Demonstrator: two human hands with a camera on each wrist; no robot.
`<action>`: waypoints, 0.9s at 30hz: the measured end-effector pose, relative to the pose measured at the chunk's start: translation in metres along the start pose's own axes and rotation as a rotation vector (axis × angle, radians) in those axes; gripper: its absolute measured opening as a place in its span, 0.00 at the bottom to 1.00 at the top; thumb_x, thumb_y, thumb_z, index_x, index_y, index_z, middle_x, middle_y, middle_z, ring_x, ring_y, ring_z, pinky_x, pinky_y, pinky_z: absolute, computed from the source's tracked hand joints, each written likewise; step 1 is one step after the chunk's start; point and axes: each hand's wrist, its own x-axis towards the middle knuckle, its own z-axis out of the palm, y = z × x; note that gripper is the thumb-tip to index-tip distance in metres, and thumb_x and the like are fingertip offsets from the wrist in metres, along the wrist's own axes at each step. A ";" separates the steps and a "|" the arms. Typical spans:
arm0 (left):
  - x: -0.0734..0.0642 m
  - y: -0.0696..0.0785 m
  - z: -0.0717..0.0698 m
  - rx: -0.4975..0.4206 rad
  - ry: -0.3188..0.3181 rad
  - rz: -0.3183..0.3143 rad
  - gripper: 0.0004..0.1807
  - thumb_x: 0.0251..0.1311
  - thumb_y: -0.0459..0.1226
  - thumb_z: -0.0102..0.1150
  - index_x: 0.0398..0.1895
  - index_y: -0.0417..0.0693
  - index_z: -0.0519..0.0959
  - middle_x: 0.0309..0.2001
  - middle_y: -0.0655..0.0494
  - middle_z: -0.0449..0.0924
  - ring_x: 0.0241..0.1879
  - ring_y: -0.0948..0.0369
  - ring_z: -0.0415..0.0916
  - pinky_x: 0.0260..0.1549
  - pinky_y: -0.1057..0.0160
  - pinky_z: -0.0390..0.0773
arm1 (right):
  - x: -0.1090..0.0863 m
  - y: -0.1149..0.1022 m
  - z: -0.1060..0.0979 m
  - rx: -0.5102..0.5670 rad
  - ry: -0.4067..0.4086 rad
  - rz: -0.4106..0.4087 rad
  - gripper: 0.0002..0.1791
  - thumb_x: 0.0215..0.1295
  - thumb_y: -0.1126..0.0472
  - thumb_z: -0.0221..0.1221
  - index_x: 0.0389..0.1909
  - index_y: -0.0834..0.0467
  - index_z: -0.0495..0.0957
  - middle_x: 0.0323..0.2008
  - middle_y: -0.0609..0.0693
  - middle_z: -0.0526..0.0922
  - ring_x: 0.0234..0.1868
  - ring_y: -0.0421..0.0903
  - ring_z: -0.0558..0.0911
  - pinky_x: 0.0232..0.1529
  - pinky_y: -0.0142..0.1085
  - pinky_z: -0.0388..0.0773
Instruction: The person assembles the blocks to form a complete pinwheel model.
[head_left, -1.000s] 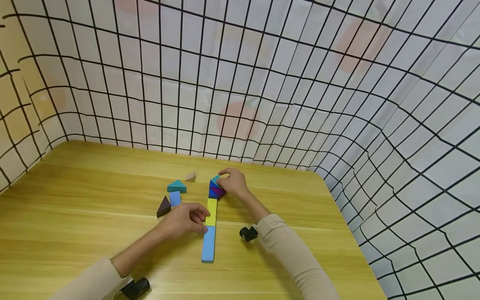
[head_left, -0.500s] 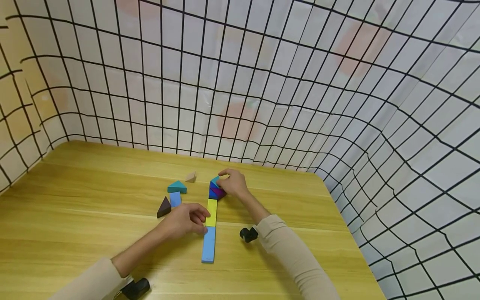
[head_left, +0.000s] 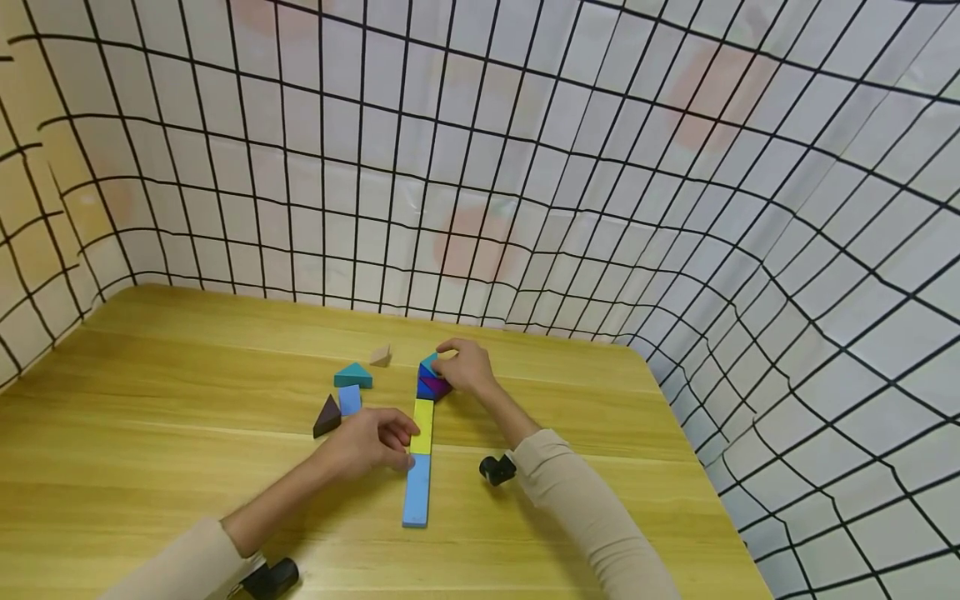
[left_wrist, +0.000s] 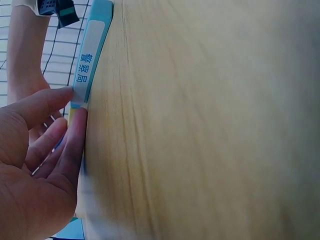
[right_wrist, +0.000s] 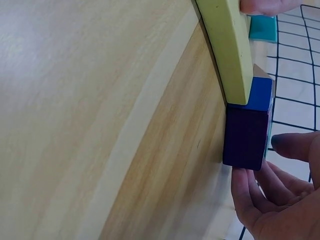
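Note:
A row of blocks runs away from me: a light blue block (head_left: 417,492), bearing printed characters in the left wrist view, then a yellow block (head_left: 423,427), then dark blue and purple triangular blocks (right_wrist: 245,137). My left hand (head_left: 367,442) lies along the left side of the row, thumb at the light blue block and fingertips at the yellow one. At the far end, a teal triangular block (head_left: 428,363) sits between the thumb and index finger of my right hand (head_left: 467,367). That hand hides part of it.
Left of the row are loose blocks: a second teal triangle (head_left: 352,377), a small blue block (head_left: 349,400), a dark brown triangle (head_left: 327,417) and a beige wedge (head_left: 380,357). A white sheet with a black wire grid (head_left: 480,167) stands behind the wooden table (head_left: 187,375).

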 end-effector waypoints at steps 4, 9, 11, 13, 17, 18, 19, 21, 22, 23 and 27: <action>0.000 0.000 0.000 0.000 -0.003 -0.002 0.20 0.50 0.36 0.78 0.47 0.42 0.83 0.38 0.52 0.83 0.36 0.61 0.80 0.37 0.67 0.79 | -0.002 0.001 -0.003 0.013 0.003 -0.005 0.21 0.65 0.57 0.63 0.57 0.59 0.81 0.37 0.53 0.89 0.33 0.44 0.86 0.30 0.32 0.79; 0.001 0.001 0.000 0.003 -0.003 -0.010 0.21 0.50 0.36 0.78 0.47 0.42 0.83 0.37 0.53 0.82 0.36 0.61 0.79 0.37 0.67 0.79 | -0.009 -0.002 -0.014 0.004 0.011 -0.033 0.21 0.67 0.56 0.64 0.58 0.59 0.81 0.42 0.55 0.89 0.39 0.48 0.87 0.33 0.35 0.80; 0.000 0.001 0.000 0.003 -0.003 -0.013 0.21 0.50 0.36 0.79 0.47 0.42 0.83 0.37 0.53 0.82 0.36 0.61 0.79 0.36 0.67 0.79 | -0.012 -0.003 -0.018 -0.003 0.010 -0.047 0.21 0.67 0.55 0.64 0.58 0.59 0.81 0.43 0.56 0.89 0.40 0.49 0.87 0.32 0.36 0.80; 0.001 0.001 0.000 0.004 -0.002 -0.016 0.20 0.50 0.35 0.79 0.47 0.42 0.83 0.37 0.53 0.82 0.36 0.61 0.79 0.36 0.67 0.80 | -0.016 -0.004 -0.023 -0.007 0.004 -0.062 0.21 0.67 0.55 0.65 0.58 0.58 0.81 0.43 0.55 0.89 0.40 0.50 0.87 0.32 0.37 0.80; 0.001 0.002 -0.001 0.004 0.000 -0.013 0.20 0.49 0.35 0.79 0.46 0.42 0.83 0.37 0.53 0.82 0.36 0.61 0.79 0.36 0.67 0.80 | -0.023 -0.006 -0.030 -0.015 -0.005 -0.100 0.20 0.67 0.55 0.65 0.58 0.57 0.81 0.43 0.55 0.89 0.41 0.50 0.87 0.33 0.37 0.80; 0.001 0.002 -0.001 0.004 0.001 -0.012 0.20 0.49 0.35 0.79 0.46 0.42 0.83 0.37 0.53 0.82 0.35 0.61 0.79 0.36 0.67 0.80 | -0.025 -0.007 -0.032 -0.017 -0.007 -0.112 0.20 0.67 0.56 0.65 0.57 0.57 0.81 0.43 0.55 0.89 0.42 0.50 0.87 0.33 0.38 0.81; 0.001 0.002 -0.001 0.005 0.003 -0.012 0.20 0.49 0.35 0.79 0.46 0.42 0.84 0.37 0.53 0.82 0.35 0.61 0.79 0.36 0.67 0.80 | -0.027 -0.007 -0.033 -0.019 -0.010 -0.122 0.20 0.67 0.56 0.65 0.57 0.58 0.81 0.43 0.55 0.89 0.42 0.50 0.87 0.34 0.38 0.81; 0.001 0.002 -0.001 0.005 0.003 -0.012 0.20 0.49 0.35 0.79 0.46 0.42 0.84 0.37 0.53 0.82 0.35 0.61 0.79 0.36 0.67 0.80 | -0.031 -0.008 -0.036 -0.018 -0.017 -0.139 0.19 0.67 0.56 0.65 0.57 0.58 0.82 0.44 0.56 0.88 0.43 0.51 0.87 0.35 0.39 0.82; 0.001 0.003 -0.001 0.005 0.003 -0.011 0.20 0.49 0.35 0.79 0.46 0.42 0.84 0.37 0.53 0.82 0.35 0.61 0.79 0.36 0.67 0.80 | -0.034 -0.009 -0.038 -0.015 -0.021 -0.146 0.19 0.67 0.57 0.65 0.56 0.58 0.82 0.45 0.56 0.88 0.43 0.51 0.87 0.35 0.39 0.82; 0.000 0.003 -0.001 0.007 0.003 -0.010 0.20 0.49 0.35 0.79 0.46 0.42 0.83 0.37 0.53 0.82 0.35 0.61 0.79 0.36 0.67 0.80 | -0.036 -0.009 -0.039 -0.012 -0.026 -0.149 0.19 0.67 0.57 0.66 0.56 0.58 0.82 0.45 0.57 0.87 0.43 0.51 0.87 0.36 0.39 0.82; 0.000 0.004 -0.001 0.009 0.000 -0.009 0.20 0.50 0.35 0.79 0.46 0.42 0.83 0.37 0.53 0.82 0.36 0.61 0.79 0.37 0.66 0.80 | -0.045 -0.010 -0.043 0.003 -0.048 -0.148 0.18 0.65 0.58 0.67 0.55 0.57 0.82 0.46 0.56 0.87 0.43 0.51 0.87 0.36 0.39 0.83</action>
